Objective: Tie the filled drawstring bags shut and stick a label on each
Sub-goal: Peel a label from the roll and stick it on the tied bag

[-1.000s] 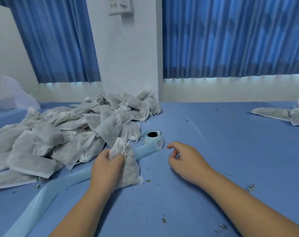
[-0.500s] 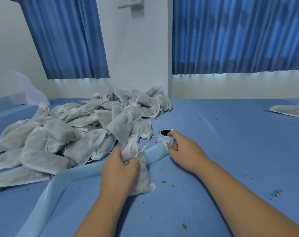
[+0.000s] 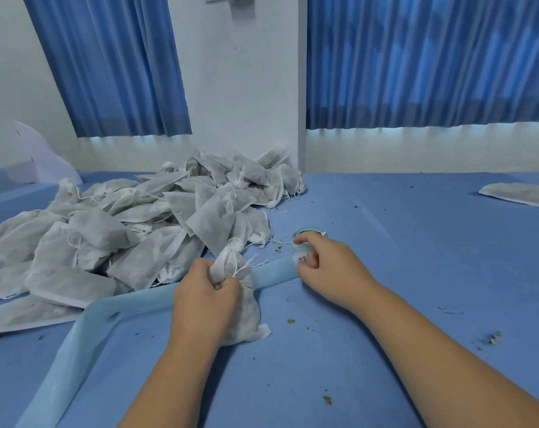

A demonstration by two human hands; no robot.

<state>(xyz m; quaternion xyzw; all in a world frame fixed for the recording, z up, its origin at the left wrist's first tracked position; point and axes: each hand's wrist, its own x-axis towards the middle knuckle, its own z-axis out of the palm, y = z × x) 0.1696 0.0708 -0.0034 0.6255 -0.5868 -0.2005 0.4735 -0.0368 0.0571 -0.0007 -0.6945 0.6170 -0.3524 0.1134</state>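
Head view: our left hand [image 3: 206,293] grips the gathered neck of a filled drawstring bag [image 3: 247,308] lying on the blue table [image 3: 416,242]. Our right hand [image 3: 331,271] pinches a label [image 3: 302,259] at the label roll [image 3: 308,234], near the bag pile [image 3: 132,230].

Bag heap [image 3: 132,236] blocks left (table [image 3: 416,257] right open).
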